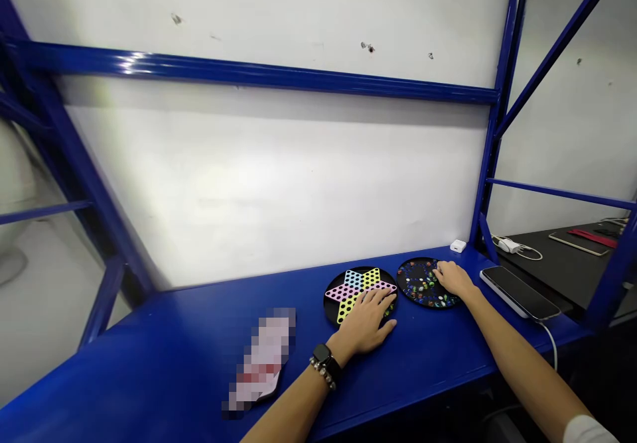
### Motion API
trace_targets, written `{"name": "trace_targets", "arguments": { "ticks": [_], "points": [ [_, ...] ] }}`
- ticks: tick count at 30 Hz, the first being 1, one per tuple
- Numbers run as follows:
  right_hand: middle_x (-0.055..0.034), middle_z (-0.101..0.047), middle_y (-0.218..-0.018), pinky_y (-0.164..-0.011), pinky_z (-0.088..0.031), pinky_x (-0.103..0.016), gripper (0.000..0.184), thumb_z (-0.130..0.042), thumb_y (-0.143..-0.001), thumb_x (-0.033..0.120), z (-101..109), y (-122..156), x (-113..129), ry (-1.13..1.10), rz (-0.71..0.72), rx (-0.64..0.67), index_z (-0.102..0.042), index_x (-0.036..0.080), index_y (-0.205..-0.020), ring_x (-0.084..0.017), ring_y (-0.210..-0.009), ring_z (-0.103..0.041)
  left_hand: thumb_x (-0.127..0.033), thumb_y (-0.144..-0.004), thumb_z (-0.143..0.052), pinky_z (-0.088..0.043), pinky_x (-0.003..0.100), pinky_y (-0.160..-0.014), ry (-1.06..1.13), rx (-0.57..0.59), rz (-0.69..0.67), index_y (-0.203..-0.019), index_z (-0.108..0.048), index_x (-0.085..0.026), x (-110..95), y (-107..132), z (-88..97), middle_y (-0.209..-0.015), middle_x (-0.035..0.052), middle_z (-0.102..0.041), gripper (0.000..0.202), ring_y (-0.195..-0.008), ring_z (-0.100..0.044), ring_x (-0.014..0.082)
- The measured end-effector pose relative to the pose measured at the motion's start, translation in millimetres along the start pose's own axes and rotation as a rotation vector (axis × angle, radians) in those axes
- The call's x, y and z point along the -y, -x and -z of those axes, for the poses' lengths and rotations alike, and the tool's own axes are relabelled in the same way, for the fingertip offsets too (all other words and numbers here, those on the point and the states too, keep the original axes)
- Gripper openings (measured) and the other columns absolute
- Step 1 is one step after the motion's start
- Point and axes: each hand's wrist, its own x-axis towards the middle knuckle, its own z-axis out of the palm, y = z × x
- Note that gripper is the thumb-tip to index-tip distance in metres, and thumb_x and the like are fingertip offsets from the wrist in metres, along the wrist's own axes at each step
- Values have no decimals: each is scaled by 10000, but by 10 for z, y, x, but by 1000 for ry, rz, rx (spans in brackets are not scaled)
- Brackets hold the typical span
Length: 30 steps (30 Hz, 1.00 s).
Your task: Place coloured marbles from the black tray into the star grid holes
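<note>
A round Chinese checkers board (354, 277) with a coloured, holed star lies on the blue table. My left hand (367, 323) rests over its front right part, fingers spread, wearing a watch (322, 353) and beaded bracelet. Just to the right is a round black tray (404, 285) scattered with small glass marbles (425, 285) in several colours. Over that tray's right side is my right hand (452, 278), fingers drawn together and bent down. Whatever sits between those fingertips, if anything, is too small to make out.
A pixelated flat object (266, 357) lies left of the board. At right, a phone (522, 292) rests on a white block with a cable (552, 343). A small white case (458, 246) stands by the wall. Blue metal posts (490, 144) frame the table.
</note>
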Motion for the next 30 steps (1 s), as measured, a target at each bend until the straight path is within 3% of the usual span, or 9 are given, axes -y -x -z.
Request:
{"name": "trace_targets", "arguments": {
  "ticks": [5, 8, 11, 16, 23, 26, 30],
  "points": [
    [-64, -670, -685, -609, -455, -280, 519, -333, -994, 526, -35, -66, -8, -500, -43, -49, -605, 199, -697, -197, -661, -661, -430, -971, -515, -315, 519, -1183, 17, -7, 0, -1459, -468, -262, 0, 13, -8, -1543, 62, -474, 518, -1400, -430, 296],
    [-68, -684, -682, -509, -448, -266, 593, -305, -962, 636, -10, -109, -64, -810, -155, -63, -616, 189, -728, -166, -523, -637, -433, -972, -515, -315, 519, -1184, 15, -8, 2, -1462, -464, -264, -1, 16, -6, -1541, 62, -476, 521, -1401, -429, 296],
    [-100, -713, -735, -463, -439, -254, 656, -287, -935, 705, 23, -141, -136, -921, -222, -115, -625, 177, -742, -171, -529, -658, -425, -968, -532, -313, 516, -1189, 12, 8, 15, -1460, -472, -256, -19, 14, 22, -1536, 64, -483, 523, -1401, -431, 297],
    [-102, -739, -814, -610, -508, -273, 644, -236, -980, 624, 30, -111, -185, -754, -166, -123, -652, 184, -762, -193, -690, -690, -414, -968, -537, -310, 517, -1191, 11, 23, 21, -1463, -473, -241, -39, 10, 51, -1536, 70, -483, 529, -1400, -429, 297],
    [-52, -696, -891, -661, -390, -270, 316, -479, -953, 462, 24, 75, 12, -209, 101, 6, -612, 217, -803, -199, -811, -628, -425, -964, -539, -319, 513, -1187, 13, -1, 10, -1458, -477, -264, -5, 4, 3, -1534, 60, -484, 523, -1399, -431, 299],
    [-49, -681, -856, -661, -373, -266, 270, -480, -957, 404, 35, 96, 56, -185, 112, 21, -604, 216, -809, -194, -791, -616, -418, -965, -537, -318, 513, -1187, 14, 7, 12, -1460, -474, -252, -15, 1, 15, -1537, 63, -481, 526, -1402, -426, 299],
    [-28, -653, -719, -652, -399, -272, 324, -456, -950, 396, 54, 71, -40, -364, 116, 16, -604, 209, -731, -186, -714, -602, -413, -962, -541, -313, 517, -1191, 28, 19, 17, -1454, -480, -244, -41, 5, 48, -1545, 58, -473, 523, -1403, -423, 299]
  ]
}}
